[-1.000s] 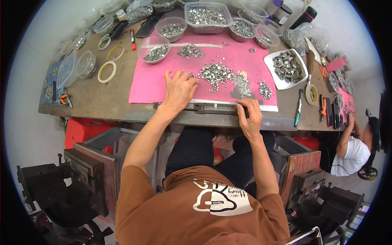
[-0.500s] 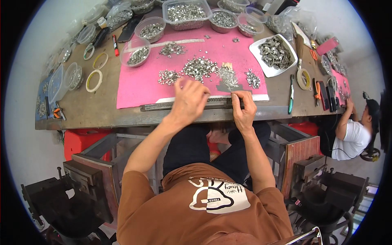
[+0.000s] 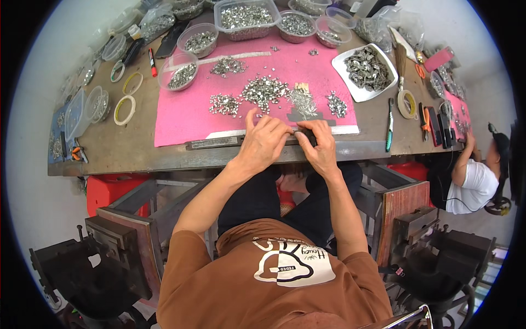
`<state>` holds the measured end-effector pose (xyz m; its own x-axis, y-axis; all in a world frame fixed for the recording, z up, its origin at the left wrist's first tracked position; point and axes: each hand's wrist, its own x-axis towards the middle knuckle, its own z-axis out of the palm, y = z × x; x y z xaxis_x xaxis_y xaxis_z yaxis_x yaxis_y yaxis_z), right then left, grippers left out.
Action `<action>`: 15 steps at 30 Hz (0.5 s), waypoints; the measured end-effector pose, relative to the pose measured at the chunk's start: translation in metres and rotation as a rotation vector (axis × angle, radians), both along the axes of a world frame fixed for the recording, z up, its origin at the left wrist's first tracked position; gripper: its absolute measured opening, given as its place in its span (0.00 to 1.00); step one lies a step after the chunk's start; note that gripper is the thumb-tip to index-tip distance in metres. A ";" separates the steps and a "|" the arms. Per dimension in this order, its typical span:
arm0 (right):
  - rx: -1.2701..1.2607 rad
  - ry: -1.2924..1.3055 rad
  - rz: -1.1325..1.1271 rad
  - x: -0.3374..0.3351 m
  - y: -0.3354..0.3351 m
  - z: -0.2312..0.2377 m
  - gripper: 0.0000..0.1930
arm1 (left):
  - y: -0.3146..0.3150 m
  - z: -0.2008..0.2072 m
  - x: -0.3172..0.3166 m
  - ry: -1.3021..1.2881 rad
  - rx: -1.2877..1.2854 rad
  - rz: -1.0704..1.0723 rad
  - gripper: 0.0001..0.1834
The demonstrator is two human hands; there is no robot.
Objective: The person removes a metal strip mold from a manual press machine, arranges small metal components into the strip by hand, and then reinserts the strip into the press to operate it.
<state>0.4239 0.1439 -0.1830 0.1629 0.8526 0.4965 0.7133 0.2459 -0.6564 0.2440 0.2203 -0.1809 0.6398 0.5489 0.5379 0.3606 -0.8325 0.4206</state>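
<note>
My left hand and my right hand meet over a long narrow metal bar at the table's near edge. The left fingertips are pinched together next to the right thumb, with one finger sticking up apart. Around the bar's right part the right fingers are curled, thumb toward the left hand. Something small and dark shows at their tips, too hidden to name. Just beyond lie a heap of small silvery metal pieces, a pile of thin silvery slivers and a smaller heap, all on a pink mat.
A white dish of metal pieces stands at the right, clear tubs of pieces behind. Tape rolls, a red marker, a toothbrush and orange-handled pliers lie about. Another person sits at far right.
My left hand has moved right, up to my right hand. My right hand has shifted slightly left and its fingers have curled down over the bar.
</note>
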 end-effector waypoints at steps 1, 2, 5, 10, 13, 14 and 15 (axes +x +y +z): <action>0.006 -0.027 0.012 0.000 0.001 -0.001 0.11 | 0.001 0.000 -0.004 -0.020 -0.012 0.013 0.09; 0.011 -0.053 0.023 0.000 0.001 -0.002 0.11 | 0.004 0.001 -0.008 -0.033 -0.020 0.055 0.09; -0.016 -0.057 0.014 0.000 0.000 -0.002 0.13 | 0.017 0.003 -0.024 -0.058 -0.041 0.172 0.12; -0.014 -0.095 0.011 -0.003 0.000 0.000 0.14 | 0.037 0.002 -0.044 0.083 0.009 0.275 0.20; 0.028 -0.195 0.004 -0.008 0.002 0.001 0.13 | 0.041 -0.002 -0.046 0.268 -0.072 0.206 0.24; 0.018 -0.170 0.026 -0.005 0.002 0.002 0.12 | 0.041 -0.001 -0.045 0.356 -0.069 0.158 0.25; 0.008 -0.144 0.049 -0.002 0.002 0.004 0.11 | 0.040 0.001 -0.047 0.363 -0.117 0.116 0.27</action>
<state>0.4222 0.1463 -0.1793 0.0474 0.8540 0.5181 0.7870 0.2875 -0.5459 0.1971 0.2607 -0.1800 0.7068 0.6731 0.2177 0.5924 -0.7313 0.3379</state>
